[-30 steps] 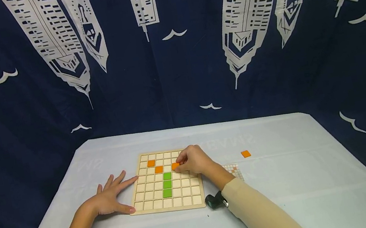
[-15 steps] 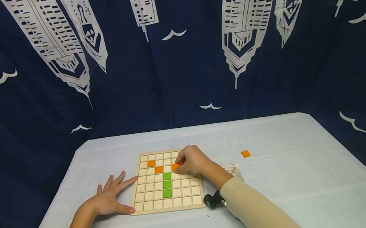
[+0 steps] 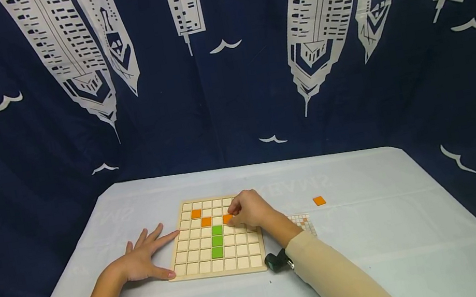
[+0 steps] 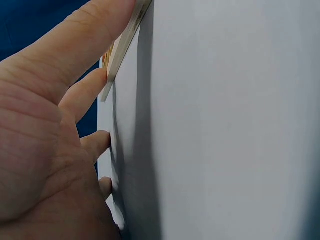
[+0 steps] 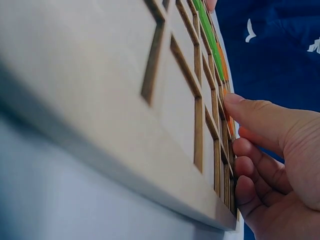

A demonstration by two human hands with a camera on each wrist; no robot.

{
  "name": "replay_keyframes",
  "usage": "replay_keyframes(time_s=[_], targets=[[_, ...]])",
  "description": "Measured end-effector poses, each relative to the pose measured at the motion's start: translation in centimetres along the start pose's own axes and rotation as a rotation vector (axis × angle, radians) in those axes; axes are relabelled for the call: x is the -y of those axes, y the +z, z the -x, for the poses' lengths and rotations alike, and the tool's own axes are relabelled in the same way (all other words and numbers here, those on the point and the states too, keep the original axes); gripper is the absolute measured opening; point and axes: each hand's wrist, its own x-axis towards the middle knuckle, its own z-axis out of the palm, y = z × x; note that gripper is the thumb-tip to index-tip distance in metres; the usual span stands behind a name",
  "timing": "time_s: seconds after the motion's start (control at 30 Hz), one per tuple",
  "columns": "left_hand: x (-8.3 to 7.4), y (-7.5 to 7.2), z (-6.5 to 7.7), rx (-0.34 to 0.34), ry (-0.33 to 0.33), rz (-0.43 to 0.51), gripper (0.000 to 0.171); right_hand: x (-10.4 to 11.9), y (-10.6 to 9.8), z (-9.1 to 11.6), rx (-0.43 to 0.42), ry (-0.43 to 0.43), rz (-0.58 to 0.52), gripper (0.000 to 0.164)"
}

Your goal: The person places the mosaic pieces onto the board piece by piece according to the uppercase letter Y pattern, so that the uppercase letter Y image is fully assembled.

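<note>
A wooden grid board (image 3: 221,274) lies on the table in the head view. My left hand (image 3: 139,259) is spread flat at its left side, with thumb and forefinger touching the edge. In the left wrist view, the thumb (image 4: 85,35) rests along the board's rim (image 4: 124,52). Over the board's right part, my right hand (image 3: 252,211) pinches an orange tile (image 3: 227,219) at a cell, partly hidden by the fingertips. The right wrist view has its thumb (image 5: 260,115) on the tile. Two more orange tiles (image 3: 206,222) and three green tiles (image 3: 218,241) sit in cells.
A loose orange tile (image 3: 319,201) lies on the white table (image 3: 402,226) to the right. A small printed grid card (image 3: 309,226) is partly behind my right wrist. Dark patterned cloth (image 3: 231,107) hangs behind the table.
My right forearm has shifted slightly left, while its fingers stay on the orange tile. The left hand and the board have not visibly moved.
</note>
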Motion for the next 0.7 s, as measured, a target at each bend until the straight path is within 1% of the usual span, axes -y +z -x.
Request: replay_keyframes(time_s=[0.23, 0.5, 0.7], targets=[[-0.1, 0.1, 0.1, -0.007, 0.007, 0.008, 0.110, -0.2, -0.3, 0.2, -0.012, -0.027, -0.007, 0.023], [0.0, 0.1, 0.1, -0.004, -0.001, 0.014, 0.111, -0.7, -0.8, 0.9, -0.055, -0.036, -0.007, 0.023], [-0.1, 0.1, 0.2, -0.005, 0.009, 0.014, 0.110, -1.3, -1.3, 1.7, -0.099, -0.044, -0.039, 0.023]])
